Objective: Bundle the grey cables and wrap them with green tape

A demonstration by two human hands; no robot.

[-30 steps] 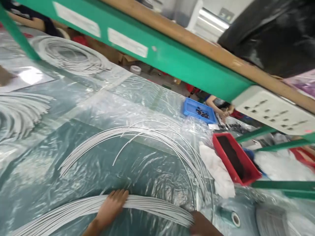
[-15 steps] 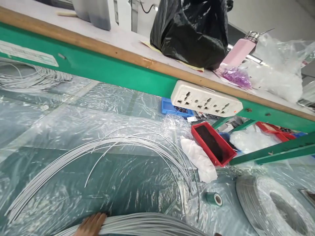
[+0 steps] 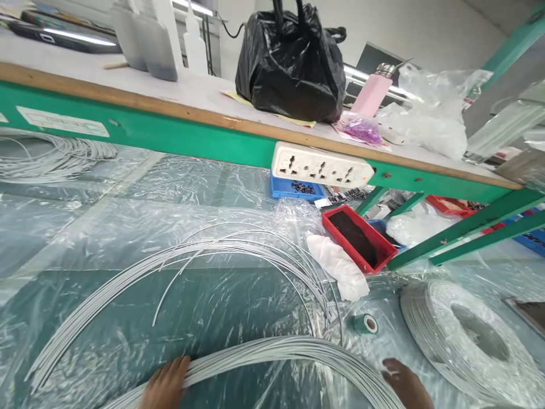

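Left hand flat at the near edge of the desk, fingers spread and pressing down on the bundle of grey wire lengths; grip open, nothing clasped. Right hand further along the same near edge, fingertips at the right end of that bundle, seemingly resting on it rather than closed round it — mostly cut off by the frame, so hard to be sure. Bundle arched across the near edge from one hand to the other, lying on crinkled clear plastic sheeting over the green desk top.

Just behind it, toward the middle of the desk, a looser fan of curved grey wires. Small green tape roll right of the fan, near the right hand. Large coil of grey wire toward the right edge. White cloth touching a red tray with dark contents. Further back, a blue tray under a white power strip fixed to the green shelf rail. Black plastic bag and pink bottle up on the shelf.
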